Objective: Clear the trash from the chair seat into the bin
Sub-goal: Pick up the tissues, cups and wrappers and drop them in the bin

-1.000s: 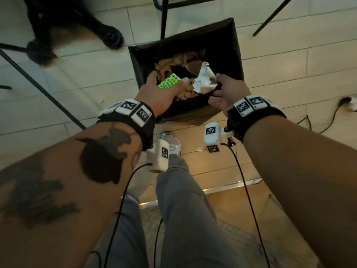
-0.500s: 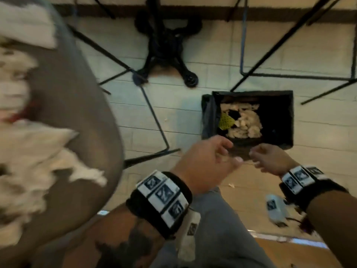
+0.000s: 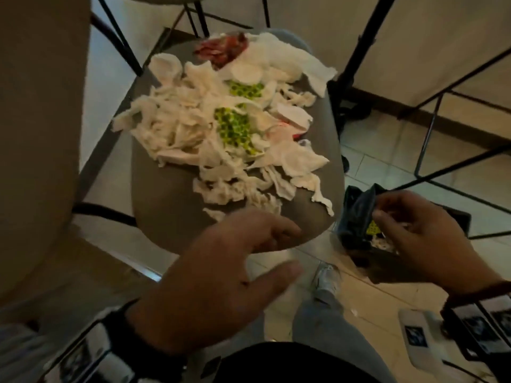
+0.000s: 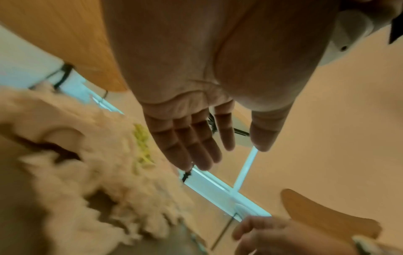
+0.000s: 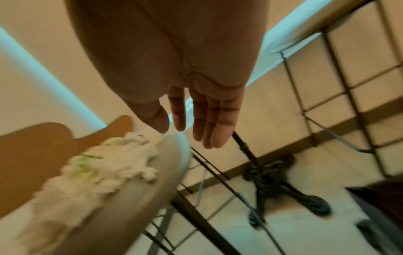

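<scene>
A grey chair seat (image 3: 166, 211) carries a heap of torn white tissue (image 3: 177, 134), two green-dotted wrappers (image 3: 235, 128) and a red wrapper (image 3: 221, 48) at its far end. My left hand (image 3: 287, 248) hovers at the seat's near edge, fingers spread and empty; the left wrist view shows its bare palm (image 4: 229, 148) beside the tissue heap (image 4: 87, 155). My right hand (image 3: 387, 217) hangs relaxed and empty over the black bin (image 3: 356, 217), hiding most of it. In the right wrist view its fingers (image 5: 218, 131) are straight, right of the seat (image 5: 141, 198).
Black metal legs (image 3: 359, 51) and a pedestal table base (image 5: 283, 189) stand on the tiled floor behind and right of the chair. A tan panel (image 3: 41, 134) fills the left side. My grey trouser leg and shoe (image 3: 326, 275) are below, between seat and bin.
Both hands let go of a green-dotted wrapper and tissue into the bin, then swung left. The view turned from the bin to the chair seat.
</scene>
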Motion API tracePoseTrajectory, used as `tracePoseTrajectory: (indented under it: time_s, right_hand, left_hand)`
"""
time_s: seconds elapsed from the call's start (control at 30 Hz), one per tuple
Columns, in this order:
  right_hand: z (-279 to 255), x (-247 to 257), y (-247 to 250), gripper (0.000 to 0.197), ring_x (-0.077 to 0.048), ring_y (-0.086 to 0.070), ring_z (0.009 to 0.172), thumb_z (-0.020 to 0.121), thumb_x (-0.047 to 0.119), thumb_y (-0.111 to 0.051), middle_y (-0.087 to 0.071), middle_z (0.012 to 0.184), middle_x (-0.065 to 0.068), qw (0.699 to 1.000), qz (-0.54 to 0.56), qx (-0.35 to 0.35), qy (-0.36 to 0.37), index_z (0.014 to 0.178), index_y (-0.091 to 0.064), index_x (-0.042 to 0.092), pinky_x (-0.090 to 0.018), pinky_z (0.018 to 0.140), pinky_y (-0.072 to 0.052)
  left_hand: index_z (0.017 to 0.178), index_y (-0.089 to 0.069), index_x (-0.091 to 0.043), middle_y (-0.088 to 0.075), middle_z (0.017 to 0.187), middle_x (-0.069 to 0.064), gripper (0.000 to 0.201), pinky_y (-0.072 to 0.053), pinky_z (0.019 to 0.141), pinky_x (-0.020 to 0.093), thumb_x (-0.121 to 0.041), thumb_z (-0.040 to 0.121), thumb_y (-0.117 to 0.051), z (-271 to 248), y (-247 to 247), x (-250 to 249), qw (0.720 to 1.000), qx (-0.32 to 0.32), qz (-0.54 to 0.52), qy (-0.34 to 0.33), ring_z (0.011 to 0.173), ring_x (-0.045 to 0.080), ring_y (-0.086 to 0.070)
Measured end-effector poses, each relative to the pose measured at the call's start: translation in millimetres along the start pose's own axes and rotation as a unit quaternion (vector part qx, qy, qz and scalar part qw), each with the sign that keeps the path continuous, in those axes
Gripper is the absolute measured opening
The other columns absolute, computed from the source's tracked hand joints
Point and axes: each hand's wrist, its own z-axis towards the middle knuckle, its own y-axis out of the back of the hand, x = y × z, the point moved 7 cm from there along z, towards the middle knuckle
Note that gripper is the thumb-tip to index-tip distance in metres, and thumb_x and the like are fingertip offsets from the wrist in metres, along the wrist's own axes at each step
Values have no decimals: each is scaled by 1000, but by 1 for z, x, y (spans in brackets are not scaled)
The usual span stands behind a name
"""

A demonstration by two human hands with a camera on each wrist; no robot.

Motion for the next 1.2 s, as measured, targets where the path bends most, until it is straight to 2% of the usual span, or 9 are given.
tracePoseTrajectory:
  time_s: [0.2, 0.33, 0.4, 0.53, 0.63, 0.73, 0.97, 1.1, 1.2]
  right_hand:
    - [16, 112, -9, 44, -6, -55, 101, 92, 42, -58, -52, 123, 10, 991, -41, -27, 126, 135, -52, 33, -17, 77, -43]
    - [36, 143, -29, 54, -10, -49, 120, 93, 44, -63, -44, 143, 2, 972, -121, -13, 199, 144, -45, 39, -27, 94, -45]
    - [44, 146, -42, 60, -16, -46, 128, 92, 44, -66, -42, 148, -1, 966, -161, 9, 199, 147, -42, 40, -26, 95, -39]
    - [55, 143, -61, 47, -20, -47, 130, 95, 32, -65, -46, 147, -3, 956, -202, 18, 210, 140, -54, 31, -22, 96, -36]
    - [62, 143, -63, 26, -11, -51, 110, 98, 22, -60, -57, 130, -3, 955, -179, -4, 238, 123, -67, 23, -10, 83, -35]
    - [66, 145, -59, 16, -9, -55, 96, 98, 15, -60, -63, 111, 0, 959, -132, -29, 250, 108, -71, 17, -17, 78, -47]
    - [62, 152, -41, 11, -2, -58, 82, 94, 16, -66, -61, 94, 14, 971, -38, -58, 227, 101, -71, 23, -2, 72, -44]
    - [52, 167, -19, 10, -9, -64, 81, 92, 15, -68, -66, 92, 10, 971, 42, -74, 224, 97, -70, 23, -19, 74, -55]
    - [46, 177, -3, 10, -15, -68, 82, 91, 15, -69, -71, 95, 4, 966, 82, -87, 228, 97, -71, 22, -32, 74, -59]
  left_hand:
    - [133, -56, -30, -47, 140, -3, 57, -36, 98, 6, -45, 83, -78, -11, 64, 54, 967, -203, 154, 22, 126, 2, -43]
    - [144, -44, -40, -29, 156, 3, 80, -47, 102, 45, -62, 72, -74, 17, 62, 75, 955, -179, 227, 60, 137, 25, -37]
    - [144, -45, -43, -29, 157, 5, 81, -48, 101, 52, -61, 71, -76, 31, 54, 81, 953, -156, 250, 70, 135, 32, -40]
    - [140, -56, -38, -38, 153, 8, 68, -45, 103, 48, -37, 78, -82, 50, 47, 88, 950, -150, 260, 84, 136, 33, -40]
    - [128, -69, -25, -54, 137, 13, 46, -48, 98, 47, -24, 83, -80, 60, 48, 88, 945, -169, 273, 65, 127, 35, -48]
    - [113, -76, -16, -63, 121, 15, 26, -48, 91, 44, -15, 86, -76, 65, 53, 89, 942, -194, 268, 54, 117, 35, -54]
    - [100, -76, -13, -66, 118, 13, 15, -56, 90, 41, -8, 87, -73, 56, 72, 74, 943, -259, 207, 3, 114, 29, -62]
    - [96, -74, -12, -66, 104, 6, 9, -50, 71, 15, -9, 88, -74, 50, 87, 52, 938, -298, 170, -43, 90, 16, -63]
    - [94, -73, -12, -65, 98, 1, 6, -48, 74, 9, -12, 89, -74, 46, 96, 36, 938, -308, 147, -59, 84, 12, -60]
